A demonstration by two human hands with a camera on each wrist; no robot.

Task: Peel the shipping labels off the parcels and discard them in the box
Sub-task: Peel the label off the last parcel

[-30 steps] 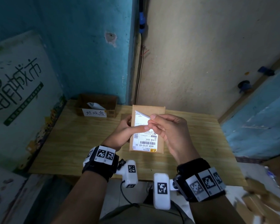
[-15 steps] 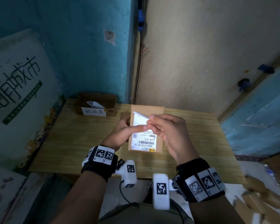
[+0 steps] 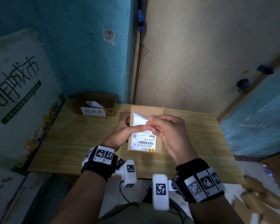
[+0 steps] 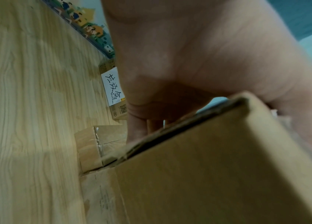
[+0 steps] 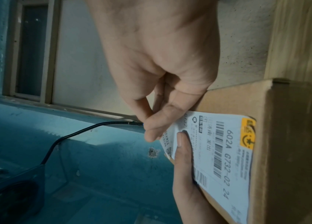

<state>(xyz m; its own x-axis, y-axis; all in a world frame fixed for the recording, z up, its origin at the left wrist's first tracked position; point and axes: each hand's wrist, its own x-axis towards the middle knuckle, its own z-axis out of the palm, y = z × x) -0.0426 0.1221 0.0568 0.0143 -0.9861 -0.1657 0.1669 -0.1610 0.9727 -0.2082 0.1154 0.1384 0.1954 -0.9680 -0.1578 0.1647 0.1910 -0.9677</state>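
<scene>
A brown cardboard parcel point(image 3: 158, 143) is held upright above the table. My left hand point(image 3: 124, 129) grips its left edge, thumb lying across the white shipping label point(image 3: 143, 139). My right hand point(image 3: 162, 126) pinches the label's top edge, which is curled away from the cardboard. In the right wrist view the label point(image 5: 226, 153) shows barcodes and "602A G732-02 24", its lower part still stuck to the parcel point(image 5: 285, 151). The left wrist view shows my fingers point(image 4: 138, 130) behind the parcel point(image 4: 218, 174).
An open cardboard discard box point(image 3: 95, 103) with a handwritten white tag and paper inside stands at the wooden table's point(image 3: 68, 143) back left corner. A second small parcel point(image 4: 97, 145) lies behind the held one. More cardboard lies on the floor at lower right point(image 3: 262, 201).
My right hand has pulled the label's top edge a little further off the parcel. The parcel and left hand stay about where they were.
</scene>
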